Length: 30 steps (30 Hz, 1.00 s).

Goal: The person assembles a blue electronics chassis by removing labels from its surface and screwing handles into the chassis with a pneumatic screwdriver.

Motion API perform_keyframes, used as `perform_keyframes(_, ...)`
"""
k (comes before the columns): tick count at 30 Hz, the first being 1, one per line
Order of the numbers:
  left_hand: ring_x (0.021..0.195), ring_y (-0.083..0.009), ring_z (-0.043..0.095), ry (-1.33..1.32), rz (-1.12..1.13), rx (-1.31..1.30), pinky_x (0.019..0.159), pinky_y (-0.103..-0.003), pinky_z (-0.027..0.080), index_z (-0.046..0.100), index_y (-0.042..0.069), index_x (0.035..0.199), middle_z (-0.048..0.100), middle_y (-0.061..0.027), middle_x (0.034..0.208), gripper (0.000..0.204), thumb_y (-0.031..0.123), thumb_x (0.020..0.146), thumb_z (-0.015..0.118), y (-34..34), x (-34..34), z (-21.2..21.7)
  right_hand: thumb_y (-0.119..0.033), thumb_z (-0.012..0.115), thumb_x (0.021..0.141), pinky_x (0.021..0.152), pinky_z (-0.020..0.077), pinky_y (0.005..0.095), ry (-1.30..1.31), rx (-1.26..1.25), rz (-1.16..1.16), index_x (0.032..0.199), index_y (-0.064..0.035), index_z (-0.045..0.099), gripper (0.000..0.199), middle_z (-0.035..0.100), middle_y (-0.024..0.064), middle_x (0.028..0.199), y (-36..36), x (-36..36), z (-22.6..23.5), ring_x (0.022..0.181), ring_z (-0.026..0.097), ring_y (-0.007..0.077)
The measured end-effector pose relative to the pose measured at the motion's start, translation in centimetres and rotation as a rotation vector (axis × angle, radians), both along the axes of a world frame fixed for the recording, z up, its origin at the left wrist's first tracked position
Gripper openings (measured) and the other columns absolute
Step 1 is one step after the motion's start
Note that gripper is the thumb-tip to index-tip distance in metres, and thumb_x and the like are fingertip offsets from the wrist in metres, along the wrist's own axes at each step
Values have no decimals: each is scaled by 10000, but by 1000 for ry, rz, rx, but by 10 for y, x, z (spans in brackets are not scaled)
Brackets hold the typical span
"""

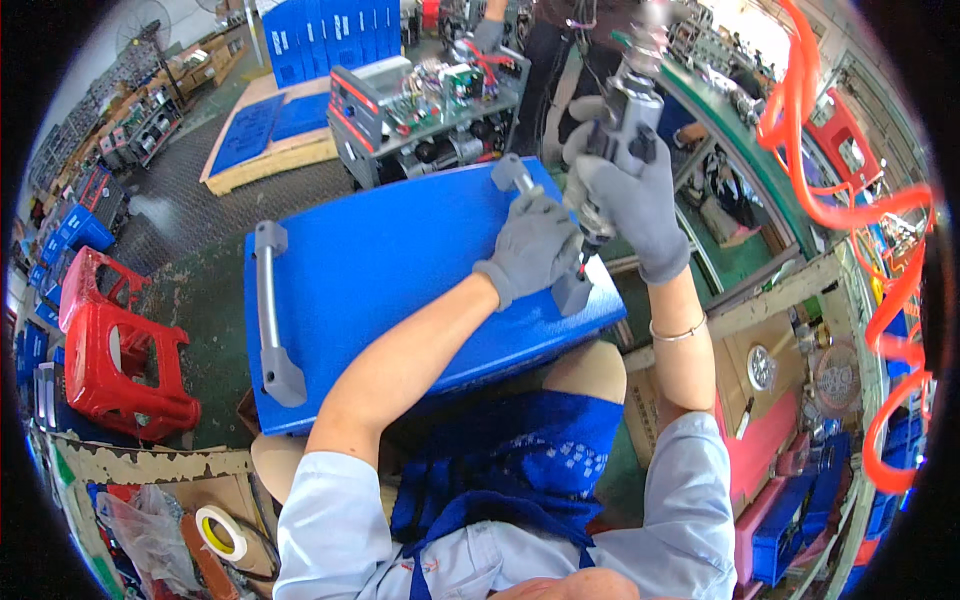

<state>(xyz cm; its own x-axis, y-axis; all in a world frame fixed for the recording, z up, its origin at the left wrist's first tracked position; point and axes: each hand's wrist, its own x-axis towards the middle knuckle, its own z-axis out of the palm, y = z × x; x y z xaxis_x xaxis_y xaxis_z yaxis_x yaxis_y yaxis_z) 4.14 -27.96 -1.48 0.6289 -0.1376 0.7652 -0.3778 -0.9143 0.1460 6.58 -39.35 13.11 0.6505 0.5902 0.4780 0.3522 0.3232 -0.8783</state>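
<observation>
A blue panel (370,270) lies in front of me across my knees. Along its left edge runs a grey handle (266,310). A second grey handle (571,294) sits at the right edge, its middle covered by my gloved left hand (532,245), whose fingers curl round it. My gloved right hand (637,200) is closed round a silver power screwdriver (637,105), held nearly upright with its bit pointing down at the near end of that handle. Whether the bit touches a screw is too small to tell.
An orange coiled air hose (800,130) hangs at the right. Red stools (125,360) stand at the left. Beyond the panel is a cart (430,120) with electronic parts, near another person's gloved hand (487,36). A tape roll (222,532) lies at lower left, blue bins (785,525) at lower right.
</observation>
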Motion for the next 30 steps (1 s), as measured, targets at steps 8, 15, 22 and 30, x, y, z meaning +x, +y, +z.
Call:
perform_keyframes(8,989,-270,559,97,-50,-87,1058,-454,311,678,98,777,640,-73,894,264,284,901,538,2,-10,10,74,564,750,538,514,270,23,-8,-212,1134,17,536,389,596,63,826,-3,-1,7,621,602,127)
perform_keyframes(15,983,-256,570,22,-10,-27,1069,-454,311,669,113,754,639,-67,874,244,273,892,546,-2,-7,3,85,581,748,600,521,253,-56,-17,-87,1153,18,555,411,609,46,863,-4,-11,6,671,614,106)
perform_keyframes(22,990,-234,574,65,-14,3,1074,-441,301,694,116,815,652,-46,907,238,269,905,535,3,-4,8,55,592,779,560,510,266,5,92,-137,1155,3,529,385,616,53,852,2,-7,2,615,611,125)
perform_keyframes(30,1019,-236,561,106,-3,17,1069,-429,299,694,116,828,645,-46,913,242,285,909,541,-1,-4,7,-12,574,805,614,514,272,97,38,162,1381,-1,414,597,644,106,967,-22,0,-9,702,637,147)
